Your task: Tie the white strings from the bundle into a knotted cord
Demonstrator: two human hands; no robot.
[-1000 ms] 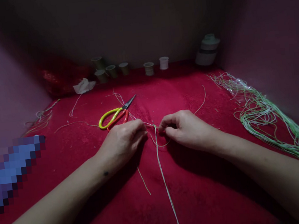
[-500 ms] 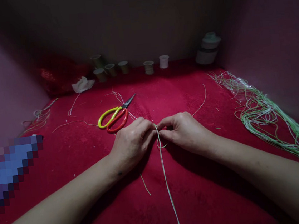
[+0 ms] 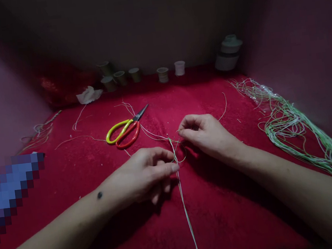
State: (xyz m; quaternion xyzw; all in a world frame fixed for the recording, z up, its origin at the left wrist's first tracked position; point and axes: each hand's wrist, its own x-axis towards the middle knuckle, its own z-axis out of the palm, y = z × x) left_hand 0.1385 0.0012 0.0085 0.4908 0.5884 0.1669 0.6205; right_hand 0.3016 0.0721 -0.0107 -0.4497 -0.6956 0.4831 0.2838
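A bundle of thin pale green and white cords (image 3: 184, 202) runs from a small knot (image 3: 169, 139) down toward the bottom edge. My left hand (image 3: 150, 172) is beside it, thumb and forefinger apart at the cords and the other fingers loosely spread. The thumb tip overlaps the bundle; whether it presses on it I cannot tell. My right hand (image 3: 201, 132), up and right of the knot, pinches a thin cord (image 3: 178, 130) between thumb and forefinger. A loose loop of cord (image 3: 185, 154) hangs between the hands.
Scissors (image 3: 127, 129) with yellow and red handles lie left of the knot. A green and white cord hank (image 3: 308, 136) is at the right. Several thread spools (image 3: 163, 75), a white crumpled piece (image 3: 89, 95) and a lidded container (image 3: 228, 53) stand at the back of the red cloth (image 3: 106, 235).
My left hand has come down from the knot and its fingers have spread. My right hand has drawn slightly up and away from the knot, still pinching. The view has shifted a little.
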